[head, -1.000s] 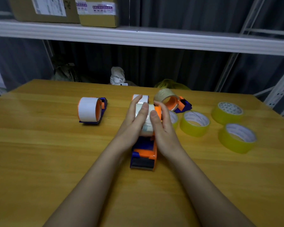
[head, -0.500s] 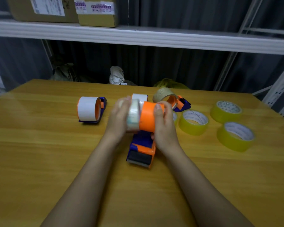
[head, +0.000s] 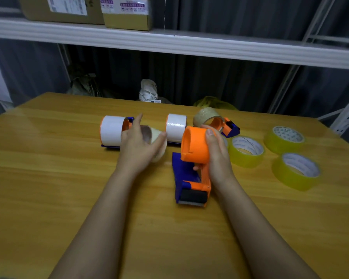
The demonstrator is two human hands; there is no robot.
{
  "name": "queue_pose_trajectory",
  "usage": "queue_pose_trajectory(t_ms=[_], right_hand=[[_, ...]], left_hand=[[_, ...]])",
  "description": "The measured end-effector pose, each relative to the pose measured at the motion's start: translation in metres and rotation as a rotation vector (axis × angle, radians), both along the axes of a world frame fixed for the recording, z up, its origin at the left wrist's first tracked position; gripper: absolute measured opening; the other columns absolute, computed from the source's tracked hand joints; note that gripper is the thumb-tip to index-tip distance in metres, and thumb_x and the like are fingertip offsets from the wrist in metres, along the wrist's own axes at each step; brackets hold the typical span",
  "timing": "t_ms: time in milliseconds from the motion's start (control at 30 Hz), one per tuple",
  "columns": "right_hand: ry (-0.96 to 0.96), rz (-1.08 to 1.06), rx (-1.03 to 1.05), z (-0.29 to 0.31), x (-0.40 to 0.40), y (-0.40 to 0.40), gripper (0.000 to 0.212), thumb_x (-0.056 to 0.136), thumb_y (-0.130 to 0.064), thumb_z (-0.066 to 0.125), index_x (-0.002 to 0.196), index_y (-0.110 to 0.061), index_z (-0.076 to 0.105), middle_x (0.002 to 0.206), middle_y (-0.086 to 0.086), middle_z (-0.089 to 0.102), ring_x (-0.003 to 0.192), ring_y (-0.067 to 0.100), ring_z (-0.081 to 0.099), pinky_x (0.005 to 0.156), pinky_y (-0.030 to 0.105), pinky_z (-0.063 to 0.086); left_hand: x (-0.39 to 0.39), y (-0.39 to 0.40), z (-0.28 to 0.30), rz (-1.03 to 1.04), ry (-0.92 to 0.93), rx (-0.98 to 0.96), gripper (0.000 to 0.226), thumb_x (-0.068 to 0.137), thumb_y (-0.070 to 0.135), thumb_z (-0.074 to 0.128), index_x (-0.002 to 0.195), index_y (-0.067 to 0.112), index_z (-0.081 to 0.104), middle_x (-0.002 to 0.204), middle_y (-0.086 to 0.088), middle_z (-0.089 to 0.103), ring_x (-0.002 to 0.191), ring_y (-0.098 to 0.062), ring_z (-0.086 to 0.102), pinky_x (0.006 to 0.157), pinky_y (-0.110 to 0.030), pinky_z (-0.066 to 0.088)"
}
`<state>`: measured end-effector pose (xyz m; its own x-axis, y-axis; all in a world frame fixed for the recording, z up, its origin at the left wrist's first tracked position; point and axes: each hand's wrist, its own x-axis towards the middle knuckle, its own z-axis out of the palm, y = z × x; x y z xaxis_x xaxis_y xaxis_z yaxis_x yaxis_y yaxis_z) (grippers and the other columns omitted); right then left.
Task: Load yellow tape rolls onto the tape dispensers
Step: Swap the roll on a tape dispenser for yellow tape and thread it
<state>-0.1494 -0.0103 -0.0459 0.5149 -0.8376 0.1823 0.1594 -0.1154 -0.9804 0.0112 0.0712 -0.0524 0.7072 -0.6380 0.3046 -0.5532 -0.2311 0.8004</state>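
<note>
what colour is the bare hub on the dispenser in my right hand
Orange hub, clearest in the head view.

just one head-worn wide-angle cam, looking forward and down, close over the wooden table (head: 48, 178), shelf (head: 169, 43) behind

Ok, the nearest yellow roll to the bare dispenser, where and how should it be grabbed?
Pinch the yellow roll across its outer band from above. It lies flat, core hole up, beside the right hand, with table showing all around it.

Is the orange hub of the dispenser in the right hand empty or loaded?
Empty. The orange hub is bare, with no roll around it; the left hand holds the pale roll apart from it.
</note>
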Motion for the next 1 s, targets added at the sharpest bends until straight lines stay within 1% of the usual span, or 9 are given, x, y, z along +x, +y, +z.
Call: queue_pose_trajectory(t_ms=[233, 333, 400, 533, 633, 700, 767, 833, 1000], right_hand=[[-0.023, -0.016, 0.051, 0.005, -0.004, 0.0, 0.018, 0.099, -0.042, 0.039, 0.108, -0.04, 0.053, 0.099, -0.004, 0.06, 0.071, 0.01, 0.066, 0.043, 0.024, 0.047], [-0.035, -0.02, 0.054, 0.003, -0.004, -0.001, 0.024, 0.099, -0.042, 0.039, 0.117, -0.037, 0.054, 0.104, 0.0, 0.06, 0.075, 0.013, 0.065, 0.045, 0.025, 0.047], [-0.046, -0.011, 0.051, 0.002, -0.004, -0.001, 0.032, 0.097, -0.044, 0.04, 0.124, -0.032, 0.053, 0.107, 0.002, 0.061, 0.075, 0.011, 0.065, 0.045, 0.026, 0.048], [-0.067, 0.05, 0.09, 0.005, -0.007, -0.001, 0.049, 0.09, -0.048, 0.046, 0.134, -0.028, 0.051, 0.115, -0.001, 0.059, 0.086, 0.012, 0.065, 0.052, 0.026, 0.053], [-0.061, 0.1, 0.102, 0.008, -0.008, -0.001, 0.043, 0.093, -0.034, 0.05, 0.134, -0.021, 0.049, 0.106, -0.013, 0.053, 0.082, 0.0, 0.063, 0.055, 0.015, 0.051], [-0.048, 0.123, 0.121, 0.011, -0.008, 0.001, 0.043, 0.089, -0.028, 0.057, 0.129, -0.015, 0.047, 0.101, -0.006, 0.055, 0.07, -0.004, 0.064, 0.052, 0.013, 0.048], [-0.001, 0.135, 0.118, 0.01, -0.007, 0.002, 0.054, 0.079, -0.033, 0.072, 0.121, -0.017, 0.043, 0.106, 0.003, 0.057, 0.077, 0.005, 0.064, 0.054, 0.016, 0.049], [0.074, 0.157, 0.091, 0.009, -0.006, 0.0, 0.052, 0.068, -0.041, 0.07, 0.109, -0.023, 0.043, 0.111, 0.005, 0.054, 0.089, 0.013, 0.06, 0.057, 0.019, 0.05], [0.055, 0.282, 0.066, 0.005, -0.009, -0.003, 0.033, 0.07, -0.035, 0.064, 0.095, -0.016, 0.054, 0.081, -0.004, 0.061, 0.067, 0.002, 0.061, 0.057, 0.017, 0.048]], left_hand=[[0.007, -0.007, -0.011, -0.038, -0.404, 0.2, 0.093, 0.073, 0.048, 0.074, 0.147, 0.02, 0.026, 0.144, -0.003, 0.042, 0.134, -0.022, 0.032, 0.108, -0.04, 0.031], [0.006, -0.008, -0.012, -0.087, -0.475, 0.215, 0.095, 0.069, 0.052, 0.075, 0.145, 0.02, 0.029, 0.145, -0.003, 0.041, 0.135, -0.021, 0.032, 0.111, -0.04, 0.026], [0.003, -0.008, -0.011, -0.088, -0.497, 0.141, 0.082, 0.076, 0.053, 0.067, 0.143, 0.02, 0.034, 0.144, -0.003, 0.042, 0.134, -0.02, 0.033, 0.112, -0.04, 0.025], [-0.015, -0.006, 0.003, -0.16, -0.257, -0.19, 0.043, 0.096, 0.039, 0.046, 0.134, 0.022, 0.047, 0.136, 0.002, 0.049, 0.126, -0.008, 0.041, 0.101, -0.024, 0.038], [-0.031, -0.003, 0.017, -0.371, -0.017, -0.258, 0.044, 0.095, 0.046, 0.037, 0.133, 0.026, 0.048, 0.131, 0.008, 0.052, 0.121, 0.001, 0.045, 0.093, -0.01, 0.039], [-0.04, 0.001, 0.024, -0.5, 0.084, -0.229, 0.047, 0.094, 0.048, 0.033, 0.132, 0.026, 0.048, 0.12, 0.016, 0.054, 0.11, 0.01, 0.049, 0.087, -0.003, 0.038], [-0.045, 0.005, 0.027, -0.558, 0.159, -0.188, 0.047, 0.088, 0.048, 0.029, 0.126, 0.03, 0.051, 0.107, 0.022, 0.054, 0.097, 0.013, 0.052, 0.085, -0.007, 0.04], [-0.046, 0.005, 0.027, -0.596, 0.263, -0.176, 0.037, 0.092, 0.044, 0.031, 0.12, 0.034, 0.054, 0.104, 0.022, 0.056, 0.093, 0.009, 0.055, 0.087, -0.016, 0.045], [-0.039, 0.007, 0.022, -0.654, 0.381, -0.139, 0.017, 0.085, 0.038, 0.05, 0.091, 0.025, 0.059, 0.079, 0.019, 0.062, 0.076, -0.001, 0.058, 0.067, -0.017, 0.046]])
